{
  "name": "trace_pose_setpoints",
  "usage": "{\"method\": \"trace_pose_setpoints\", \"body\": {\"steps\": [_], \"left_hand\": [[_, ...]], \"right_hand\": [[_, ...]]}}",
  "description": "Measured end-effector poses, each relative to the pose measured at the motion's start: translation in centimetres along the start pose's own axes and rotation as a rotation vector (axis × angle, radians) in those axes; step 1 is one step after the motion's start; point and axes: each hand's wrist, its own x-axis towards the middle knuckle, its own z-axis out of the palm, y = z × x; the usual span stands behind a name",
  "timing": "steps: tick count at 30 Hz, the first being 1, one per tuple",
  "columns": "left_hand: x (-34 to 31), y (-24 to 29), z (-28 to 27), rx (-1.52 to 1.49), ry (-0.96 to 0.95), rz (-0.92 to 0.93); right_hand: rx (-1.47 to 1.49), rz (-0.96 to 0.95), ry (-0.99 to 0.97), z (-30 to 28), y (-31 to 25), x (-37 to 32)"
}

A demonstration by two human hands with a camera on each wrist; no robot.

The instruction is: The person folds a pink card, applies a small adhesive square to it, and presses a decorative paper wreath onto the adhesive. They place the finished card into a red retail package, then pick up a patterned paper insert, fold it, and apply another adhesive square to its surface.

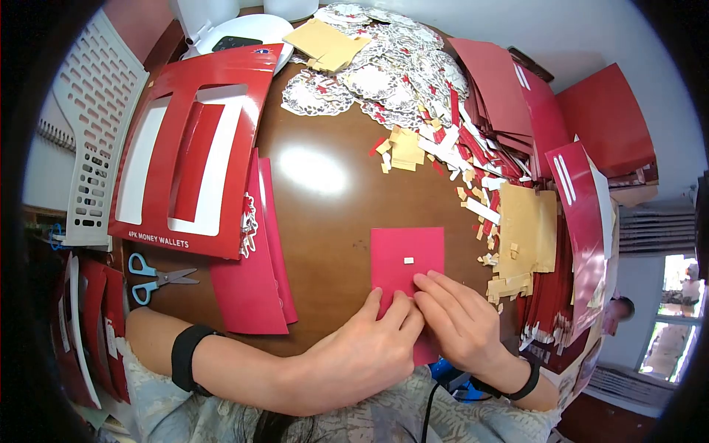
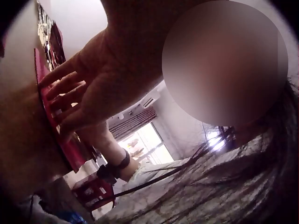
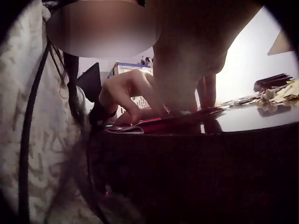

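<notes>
A red paper money wallet lies flat on the brown table at the near edge, with a small white tab on its upper half. My left hand rests its fingertips on the wallet's lower left part. Beside it, my right hand touches the wallet with fingers extended, just below and right of the tab. In the left wrist view, the left hand's fingers reach spread and nearly straight onto the red paper. The wallet's lower part is mostly hidden beneath both hands.
Left are a printed red packaging sleeve, larger red sheets and blue-handled scissors. Lacy white cutouts pile up at the back. Tan sheets, paper scraps and stacked red paper crowd the right.
</notes>
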Motion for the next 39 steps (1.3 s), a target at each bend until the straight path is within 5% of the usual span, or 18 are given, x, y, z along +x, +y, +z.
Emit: {"method": "trace_pose_setpoints", "body": {"steps": [8,13,20,29,34,39], "left_hand": [[0.0,0.3,-0.5,0.036,-0.010,0.008],[0.0,0.4,0.3,0.116,0.074,-0.031],[-0.1,-0.1,0.2,0.202,0.023,-0.015],[0.1,-0.5,0.7,0.131,-0.025,0.009],[0.1,-0.6,1.5,0.161,0.154,0.048],[0.1,-0.2,1.2,0.156,0.010,0.015]], "right_hand": [[0.165,0.301,0.116,-0.2,0.1,-0.7],[0.298,0.484,-0.044,-1.6,-0.1,0.5],[0.060,0.475,0.088,-4.9,3.6,5.4],[-0.019,0.314,0.115,-0.6,8.0,9.6],[-0.033,0.126,0.183,2.7,10.4,11.9],[-0.118,-0.021,0.242,4.8,11.1,14.4]]}}
